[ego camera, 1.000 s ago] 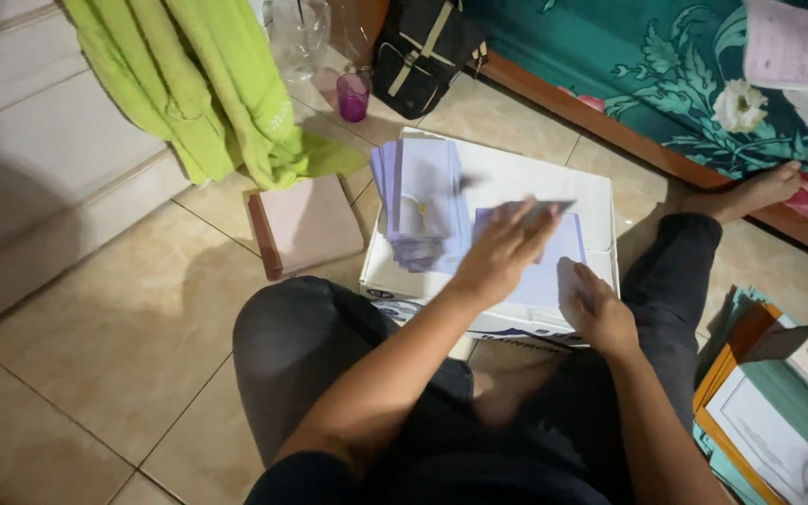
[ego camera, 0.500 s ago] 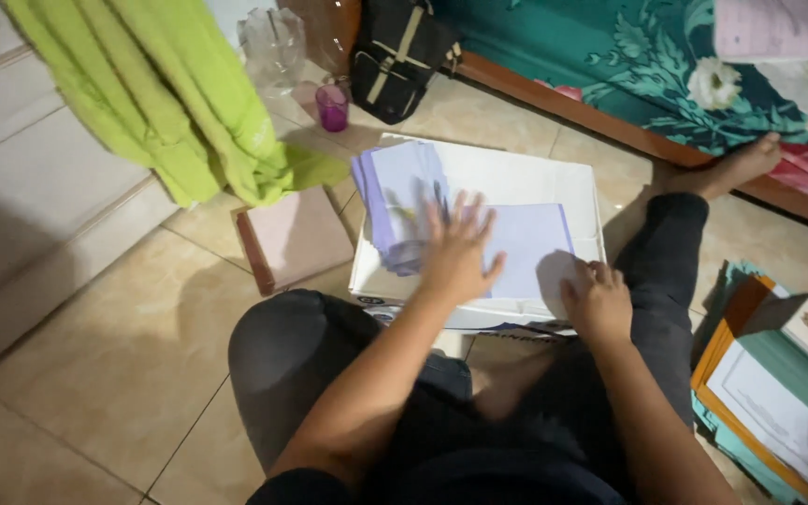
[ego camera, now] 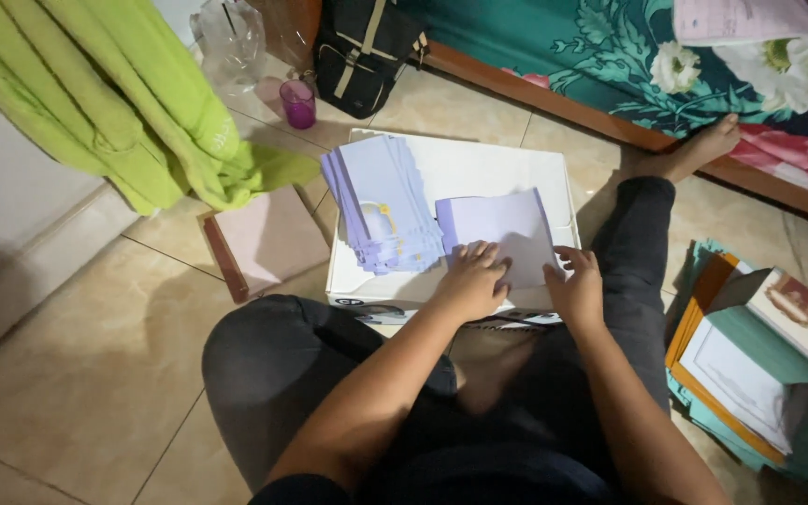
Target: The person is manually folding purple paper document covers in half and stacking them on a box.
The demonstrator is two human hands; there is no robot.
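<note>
Item: lilac sheet, lying flat on the white box before the seated person, just right of the fanned stack of lilac sheets; left hand lay palm-down on its near edge, fingers spread and flat, having come back from the stack where it pressed half a second earlier. Right hand rested at the sheet's near right corner, fingers curled on the edge, much as before. Surroundings: green cloth, pink book, purple cup, black bag, folders on the floor.
</note>
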